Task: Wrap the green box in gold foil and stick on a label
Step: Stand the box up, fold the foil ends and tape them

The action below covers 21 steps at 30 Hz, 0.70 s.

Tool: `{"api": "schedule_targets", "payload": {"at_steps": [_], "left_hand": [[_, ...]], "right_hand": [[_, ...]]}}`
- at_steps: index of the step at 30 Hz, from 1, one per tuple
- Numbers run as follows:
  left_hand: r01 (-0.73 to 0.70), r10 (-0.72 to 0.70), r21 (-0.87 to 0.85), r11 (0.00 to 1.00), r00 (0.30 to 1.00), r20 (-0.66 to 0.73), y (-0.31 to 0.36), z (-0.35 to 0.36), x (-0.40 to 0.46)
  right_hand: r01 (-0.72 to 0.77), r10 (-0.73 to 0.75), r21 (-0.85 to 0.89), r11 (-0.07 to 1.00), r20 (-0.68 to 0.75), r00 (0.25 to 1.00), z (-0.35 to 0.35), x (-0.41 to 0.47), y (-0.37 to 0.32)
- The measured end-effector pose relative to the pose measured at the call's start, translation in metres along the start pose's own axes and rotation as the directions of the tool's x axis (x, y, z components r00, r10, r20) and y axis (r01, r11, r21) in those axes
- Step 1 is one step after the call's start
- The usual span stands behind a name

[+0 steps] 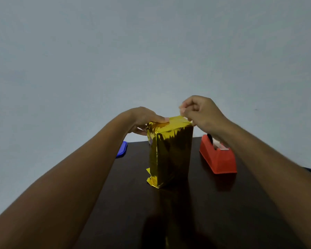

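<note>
A tall box wrapped in gold foil (171, 155) stands upright on the dark table (196, 203); no green shows. My left hand (144, 119) grips its top left corner, thumb laid on the top face and fingers down the far left side. Over the top right corner my right hand (199, 112) has its fingers curled and pinches a raised foil flap at the top's far edge. Loose foil tabs stick out at the bottom left corner. No label is visible.
A red tape dispenser (217, 157) sits on the table to the right of the box, partly behind my right forearm. A blue flat object (122, 149) lies at the table's left edge. A plain grey wall fills the background.
</note>
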<state>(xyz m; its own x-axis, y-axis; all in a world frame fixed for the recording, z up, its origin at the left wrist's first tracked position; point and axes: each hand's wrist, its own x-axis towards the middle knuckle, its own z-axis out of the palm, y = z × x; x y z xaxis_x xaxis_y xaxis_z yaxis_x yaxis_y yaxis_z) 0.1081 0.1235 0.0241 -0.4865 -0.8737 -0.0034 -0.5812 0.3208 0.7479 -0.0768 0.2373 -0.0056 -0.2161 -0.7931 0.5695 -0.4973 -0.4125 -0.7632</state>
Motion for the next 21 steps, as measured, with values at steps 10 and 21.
{"api": "schedule_targets", "payload": {"at_steps": [10,21], "left_hand": [[-0.039,0.040,-0.031,0.999,0.999,0.013,-0.002,0.005,-0.001],[0.018,-0.019,-0.014,1.000,1.000,-0.017,-0.004,0.003,0.002]], "right_hand": [[-0.039,0.288,-0.446,0.894,0.505,0.813,0.015,0.041,-0.049],[-0.032,0.370,-0.831,0.556,0.213,0.904,0.028,0.044,-0.049]]}}
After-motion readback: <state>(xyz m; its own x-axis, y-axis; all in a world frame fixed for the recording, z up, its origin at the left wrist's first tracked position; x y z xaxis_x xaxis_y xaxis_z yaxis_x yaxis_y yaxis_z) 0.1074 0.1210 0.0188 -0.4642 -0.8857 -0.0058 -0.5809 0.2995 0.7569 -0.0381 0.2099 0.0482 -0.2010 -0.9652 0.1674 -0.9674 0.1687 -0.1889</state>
